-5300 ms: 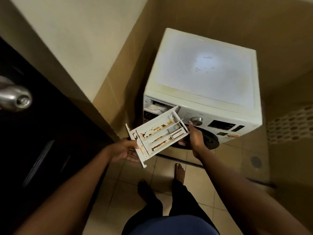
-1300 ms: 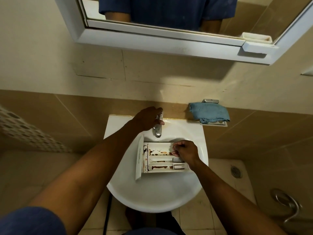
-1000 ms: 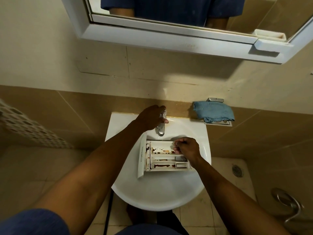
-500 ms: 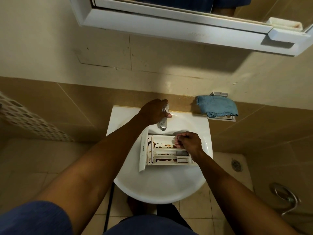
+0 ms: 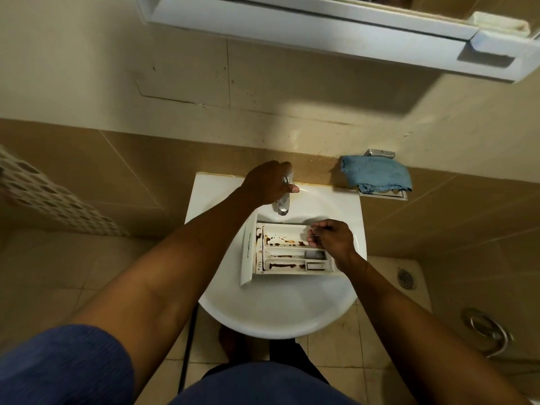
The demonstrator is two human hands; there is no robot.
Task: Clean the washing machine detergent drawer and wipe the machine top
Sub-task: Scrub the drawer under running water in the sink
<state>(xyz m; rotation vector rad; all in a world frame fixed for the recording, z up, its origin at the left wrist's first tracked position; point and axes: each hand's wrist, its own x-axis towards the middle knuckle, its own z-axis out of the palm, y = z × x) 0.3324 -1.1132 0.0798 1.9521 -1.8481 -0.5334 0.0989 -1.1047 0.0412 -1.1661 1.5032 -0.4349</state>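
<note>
Rinse step, prob. just starting: drawer (image 5: 280, 252) lies in sink (image 5: 277, 314) under tap (image 5: 283, 204), L hand (image 5: 270, 182) curled round tap handle, R hand (image 5: 331, 238) gripping drawer's right end; next needs water on & brown gunk scrubbed.

Two-tone beige tiled wall (image 5: 175, 83) beyond the right grip (image 5: 331, 239); white-framed mirror (image 5: 292, 27) above it. White basin (image 5: 277, 323) beneath. Stained floor tiles (image 5: 336, 355) below; floor drain (image 5: 406, 277) to its right.

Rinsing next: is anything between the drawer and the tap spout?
Nothing visible. The detergent drawer lies in the sink with only bare basin between its far edge and the tap spout. The left hand grips the tap's top; the right hand holds the drawer's right end.
</note>
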